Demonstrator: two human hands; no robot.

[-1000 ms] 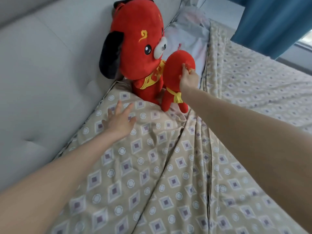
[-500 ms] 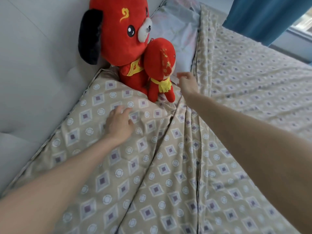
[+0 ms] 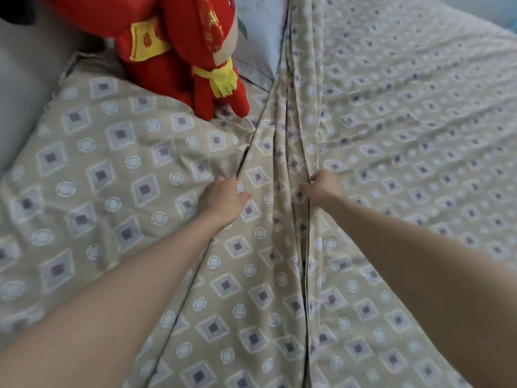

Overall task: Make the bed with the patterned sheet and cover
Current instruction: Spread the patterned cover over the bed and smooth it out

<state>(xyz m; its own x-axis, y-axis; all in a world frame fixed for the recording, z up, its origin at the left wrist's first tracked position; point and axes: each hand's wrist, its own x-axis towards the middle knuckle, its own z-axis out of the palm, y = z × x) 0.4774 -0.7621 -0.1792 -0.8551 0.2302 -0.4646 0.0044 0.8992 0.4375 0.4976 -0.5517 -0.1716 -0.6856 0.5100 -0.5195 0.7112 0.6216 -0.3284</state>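
A beige patterned cover [image 3: 251, 303] lies bunched in long folds down the middle of the bed. To its right the matching patterned sheet [image 3: 419, 107] is spread flat with small wrinkles. A pillow in the same pattern [image 3: 112, 163] lies at the left. My left hand [image 3: 223, 197] rests on the pillow's right edge, its fingertips at the dark gap beside the cover. Further right, my right hand [image 3: 321, 186] pinches a dark-edged fold of the cover.
A big red plush toy [image 3: 156, 65] and a smaller one [image 3: 218, 51] with a yellow scarf stand on the far end of the pillow. A pale blue pillow [image 3: 260, 37] lies behind them. A grey padded headboard [image 3: 16, 93] runs along the left.
My right hand let go of the small plush toy and came back to pinch a cover fold. The left hand slid right to the pillow's edge. The view dropped lower.
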